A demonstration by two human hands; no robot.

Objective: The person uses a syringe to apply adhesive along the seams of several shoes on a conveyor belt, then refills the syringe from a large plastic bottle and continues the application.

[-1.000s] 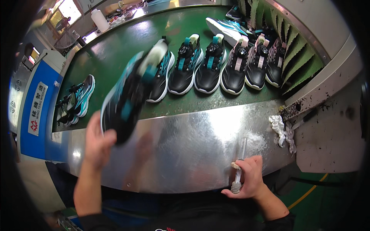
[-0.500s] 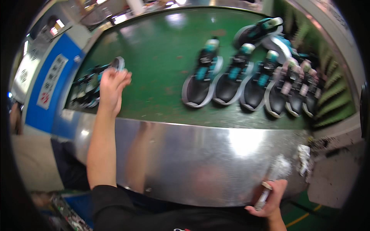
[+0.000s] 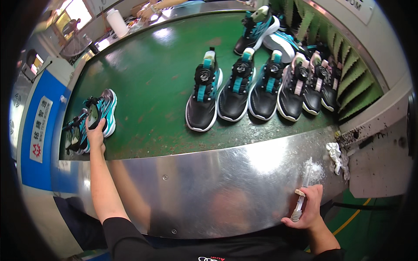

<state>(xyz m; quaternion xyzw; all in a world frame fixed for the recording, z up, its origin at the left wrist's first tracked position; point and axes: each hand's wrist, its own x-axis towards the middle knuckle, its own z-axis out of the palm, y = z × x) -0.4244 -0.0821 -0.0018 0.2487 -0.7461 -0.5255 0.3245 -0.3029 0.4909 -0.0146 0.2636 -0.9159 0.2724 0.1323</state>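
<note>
My left hand (image 3: 96, 135) is closed at the opening of a black sneaker (image 3: 109, 114) with turquoise trim and a white sole, at the left end of the green belt. Other sneakers (image 3: 77, 135) of the same sort lie just left of it, partly hidden. Over the metal edge at the lower right, my right hand (image 3: 310, 208) closes round a slim brush-like tool (image 3: 299, 202), pale and partly see-through with a tan collar. Its upper end points at a white powdery patch (image 3: 317, 173) on the metal; its exact kind is unclear.
Several black sneakers (image 3: 238, 91) stand in a row on the belt's right, toes toward me; others lie behind. Green strip curtains (image 3: 348, 71) hang at a machine opening. A crumpled white wad (image 3: 334, 157) lies by the metal edge (image 3: 209, 187). Another person's arm (image 3: 163, 4) shows far back.
My left hand has come down and taken hold of a sneaker at the left, having been raised with fingers bunched above the shoes there. My right hand still holds the tool. The view has shifted.
</note>
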